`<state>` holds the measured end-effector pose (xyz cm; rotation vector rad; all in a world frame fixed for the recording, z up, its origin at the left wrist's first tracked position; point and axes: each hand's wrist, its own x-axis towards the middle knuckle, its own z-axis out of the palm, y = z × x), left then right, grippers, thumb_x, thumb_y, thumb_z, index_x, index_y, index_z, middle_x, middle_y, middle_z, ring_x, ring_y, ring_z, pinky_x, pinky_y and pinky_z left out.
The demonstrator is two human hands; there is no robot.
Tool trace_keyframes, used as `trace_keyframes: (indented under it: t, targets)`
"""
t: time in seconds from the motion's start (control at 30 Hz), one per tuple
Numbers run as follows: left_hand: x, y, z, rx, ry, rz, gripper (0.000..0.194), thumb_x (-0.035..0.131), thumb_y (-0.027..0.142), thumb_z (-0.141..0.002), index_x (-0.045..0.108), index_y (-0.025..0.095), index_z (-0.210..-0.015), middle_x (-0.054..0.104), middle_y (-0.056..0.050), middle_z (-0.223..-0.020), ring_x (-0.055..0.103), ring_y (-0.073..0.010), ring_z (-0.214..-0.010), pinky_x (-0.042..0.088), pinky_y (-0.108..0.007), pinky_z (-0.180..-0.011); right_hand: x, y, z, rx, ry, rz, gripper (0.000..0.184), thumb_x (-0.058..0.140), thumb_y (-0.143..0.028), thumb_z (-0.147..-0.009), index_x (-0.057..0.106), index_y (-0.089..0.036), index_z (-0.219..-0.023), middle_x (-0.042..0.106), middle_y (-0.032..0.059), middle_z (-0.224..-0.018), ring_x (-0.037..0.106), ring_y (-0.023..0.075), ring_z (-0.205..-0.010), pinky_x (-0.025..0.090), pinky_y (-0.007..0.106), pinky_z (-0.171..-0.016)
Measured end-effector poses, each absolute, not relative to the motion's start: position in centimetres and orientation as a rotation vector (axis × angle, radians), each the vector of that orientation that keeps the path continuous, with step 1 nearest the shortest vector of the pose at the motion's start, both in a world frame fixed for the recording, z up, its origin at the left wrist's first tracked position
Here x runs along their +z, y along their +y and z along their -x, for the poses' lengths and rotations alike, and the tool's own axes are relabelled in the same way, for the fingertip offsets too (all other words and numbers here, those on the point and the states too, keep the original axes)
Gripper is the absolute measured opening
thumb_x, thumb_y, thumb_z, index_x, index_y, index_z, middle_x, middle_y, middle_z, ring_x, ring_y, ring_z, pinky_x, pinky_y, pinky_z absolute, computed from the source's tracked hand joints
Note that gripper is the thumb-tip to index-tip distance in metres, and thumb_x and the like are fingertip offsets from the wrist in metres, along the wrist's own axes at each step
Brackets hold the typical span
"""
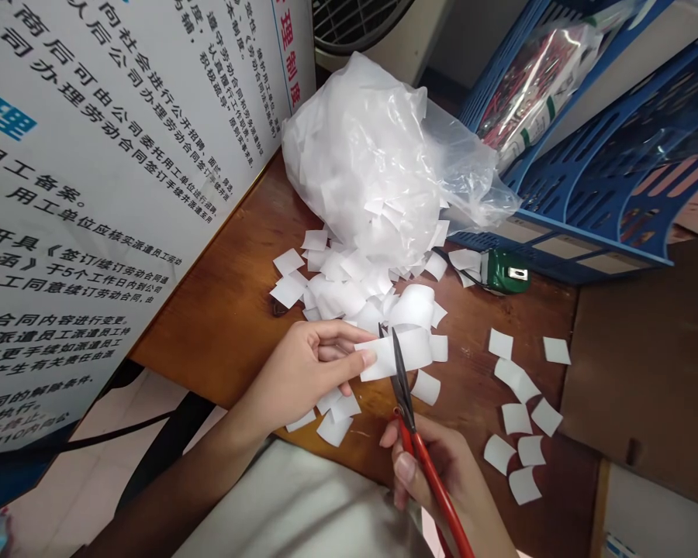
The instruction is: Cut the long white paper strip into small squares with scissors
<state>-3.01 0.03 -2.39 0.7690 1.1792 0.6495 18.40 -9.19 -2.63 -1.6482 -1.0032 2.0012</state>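
My left hand point(308, 368) pinches a curled strip of white paper point(410, 341) above the brown table point(221, 318). My right hand point(442, 473) grips red-handled scissors point(410, 418), whose dark blades are parted around the strip. Several small cut white paper squares point(520, 418) lie to the right. More squares point(337, 287) are heaped just beyond the strip.
A clear plastic bag point(378, 155) full of white paper pieces sits at the back of the table. Blue file trays point(587, 178) stand at the right, a green device point(506, 271) in front of them. A large printed board point(110, 178) leans on the left.
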Motion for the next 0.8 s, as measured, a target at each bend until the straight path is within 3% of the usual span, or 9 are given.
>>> trace_keyframes:
  t: [0.33, 0.8]
  targets:
    - [-2.17, 0.18, 3.02, 0.637, 1.185, -0.772, 0.026, 0.079, 0.036, -0.085, 0.078, 0.019, -0.104, 0.067, 0.002, -0.063, 0.057, -0.0059, -0.052, 0.046, -0.013, -0.051, -2.28, -9.28, -18.49, 1.969, -1.030, 1.676, 0.052, 0.060, -0.065, -0.089, 0.057, -0.015, -0.104, 0.053, 0.0008, -0.074, 0.052, 0.0129, -0.064, 0.042, 0.026, -0.065]
    - [-2.19, -0.01, 3.13, 0.651, 1.171, -0.753, 0.021, 0.079, 0.032, -0.086, 0.078, 0.020, -0.103, 0.066, 0.004, -0.062, 0.057, -0.0045, -0.051, 0.044, -0.011, -0.049, -1.94, -8.95, -18.28, 2.021, -1.001, 1.678, 0.052, 0.061, -0.065, -0.088, 0.057, -0.014, -0.101, 0.051, -0.0011, -0.071, 0.050, 0.0104, -0.061, 0.040, 0.023, -0.060]
